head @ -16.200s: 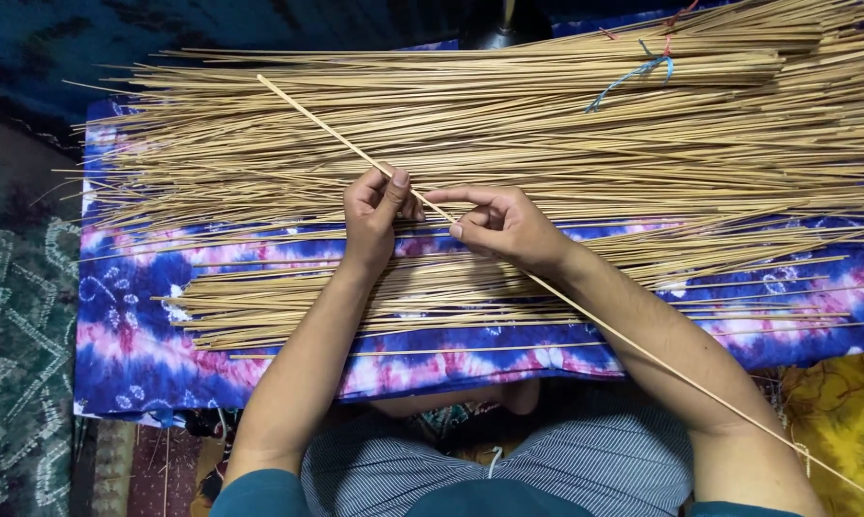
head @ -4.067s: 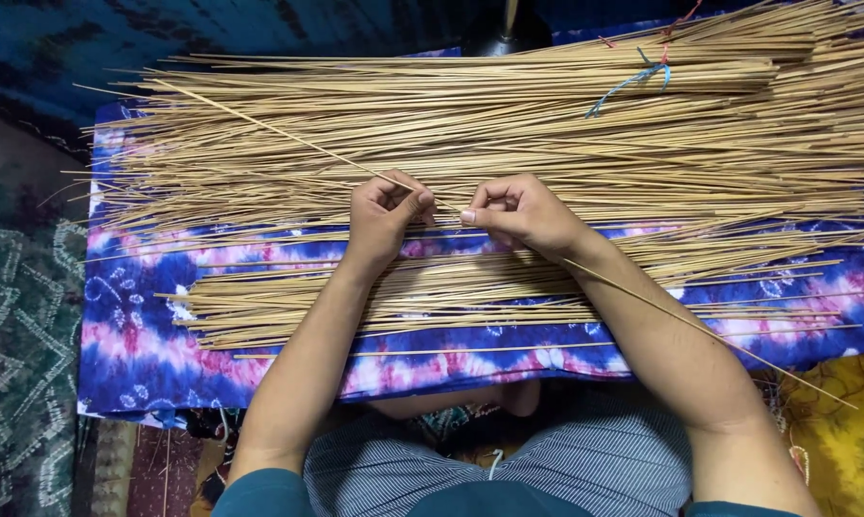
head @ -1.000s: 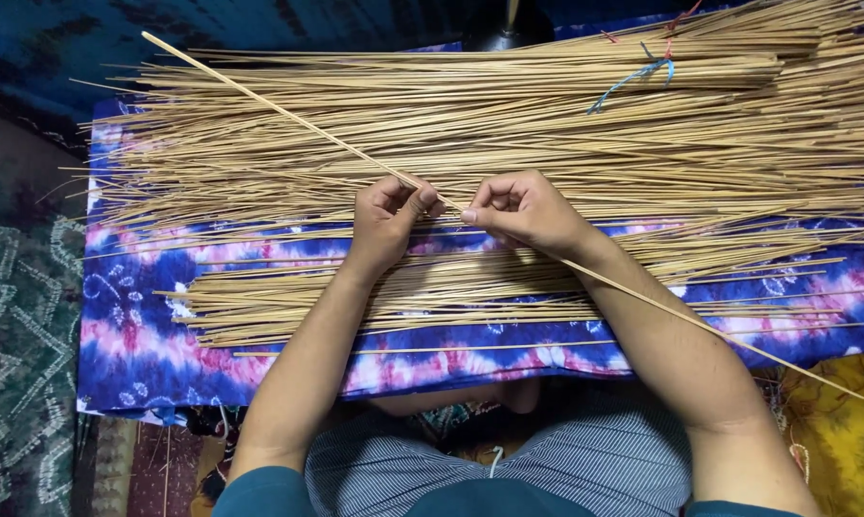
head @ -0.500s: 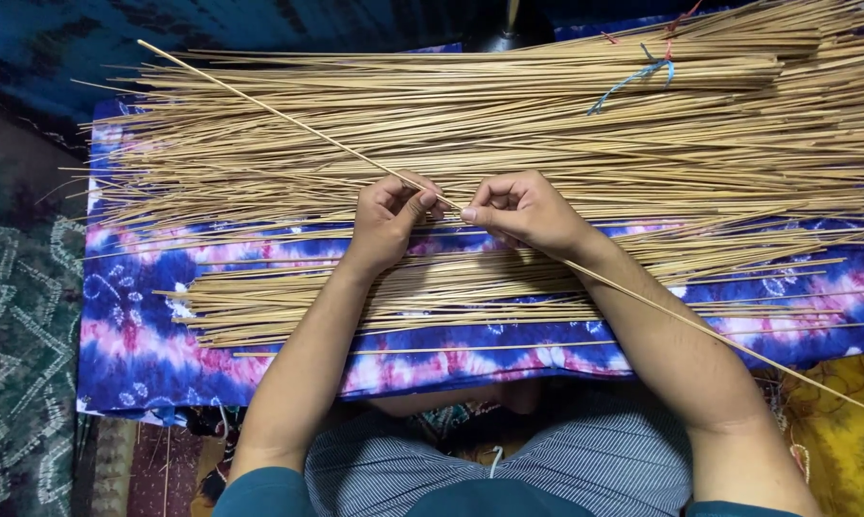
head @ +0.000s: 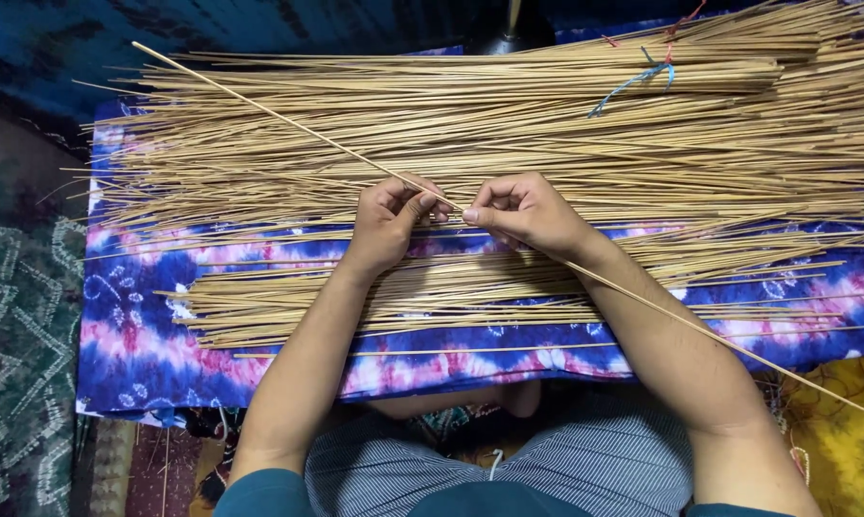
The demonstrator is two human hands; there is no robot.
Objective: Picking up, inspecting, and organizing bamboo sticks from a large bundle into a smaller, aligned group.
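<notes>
One long thin bamboo stick (head: 260,105) runs on a slant from the upper left down to the lower right, above a big heap of like sticks (head: 509,124). My left hand (head: 389,220) and my right hand (head: 523,213) both pinch this stick near its middle, fingertips almost touching. A smaller pile of sticks (head: 432,297) lies under my wrists on a blue, purple and pink tie-dye cloth (head: 135,345).
A blue string (head: 633,78) ties one bundle at the upper right. A green patterned rug (head: 20,364) lies to the left and yellow fabric (head: 834,440) at the lower right. A dark stand base (head: 509,33) shows at the top.
The slanted stick's far tip has shifted slightly; both hands stay in place pinching it at the middle.
</notes>
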